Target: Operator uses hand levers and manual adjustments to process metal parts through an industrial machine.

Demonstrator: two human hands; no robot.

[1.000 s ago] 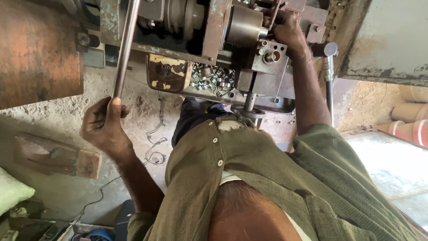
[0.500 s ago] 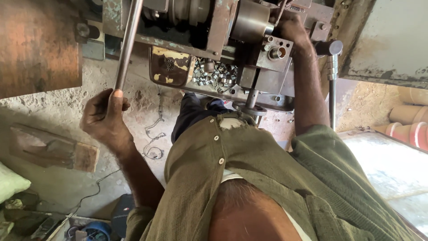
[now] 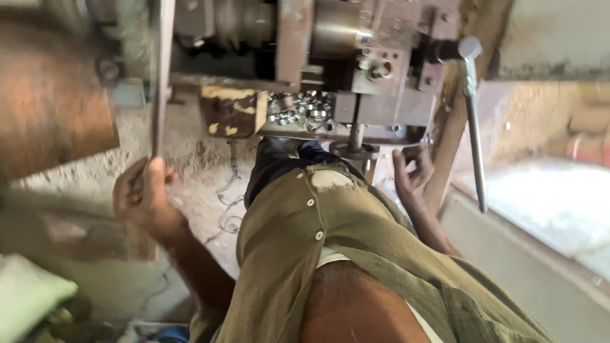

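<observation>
The left hand (image 3: 145, 197) is wrapped tight around the lower end of a long grey metal bar (image 3: 161, 76). The bar runs straight up from the hand to the big, rusty brown metal machine (image 3: 330, 57) at the top of the view. The right hand (image 3: 412, 173) is loose, with its fingers spread and curled a little, and it holds nothing. It hangs just under the right end of the machine, near a short round metal post (image 3: 356, 136) that sticks down from it. A pile of small shiny metal nuts (image 3: 298, 111) lies in a tray on the machine, between the two hands. A thin silver handle with a round knob (image 3: 471, 121) hangs down on the right, close to the right hand but not touching it. The person wears a loose olive green shirt with small white buttons (image 3: 305, 254).
</observation>
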